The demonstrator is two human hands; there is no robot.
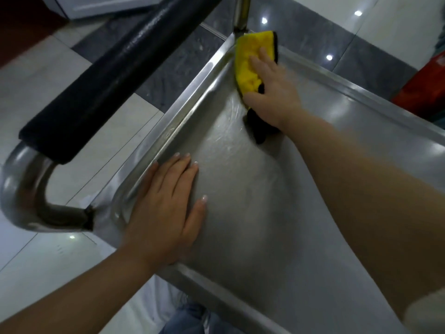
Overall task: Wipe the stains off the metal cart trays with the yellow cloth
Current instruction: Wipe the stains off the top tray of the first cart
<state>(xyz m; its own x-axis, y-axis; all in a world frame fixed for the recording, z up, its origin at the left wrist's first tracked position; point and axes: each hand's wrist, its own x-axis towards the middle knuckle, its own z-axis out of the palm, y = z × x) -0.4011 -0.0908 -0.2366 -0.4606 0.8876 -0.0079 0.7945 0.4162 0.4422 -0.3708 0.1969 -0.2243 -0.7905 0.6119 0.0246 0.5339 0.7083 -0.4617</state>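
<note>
The metal cart tray (240, 189) fills the middle of the view, with wet streaks near its far left side. A yellow cloth (248, 59) with a black edge lies in the tray's far corner against the raised rim. My right hand (272, 92) presses flat on the cloth, fingers straight, thumb along its near edge. My left hand (168, 203) rests palm down on the tray's near left part, fingers spread and straight, holding nothing.
The cart's handle (96, 80), a steel tube with black padding, runs along the left above the tray rim (168, 116). A steel upright (242, 13) rises at the far corner. Tiled floor surrounds the cart; a red object (423, 88) stands at the right.
</note>
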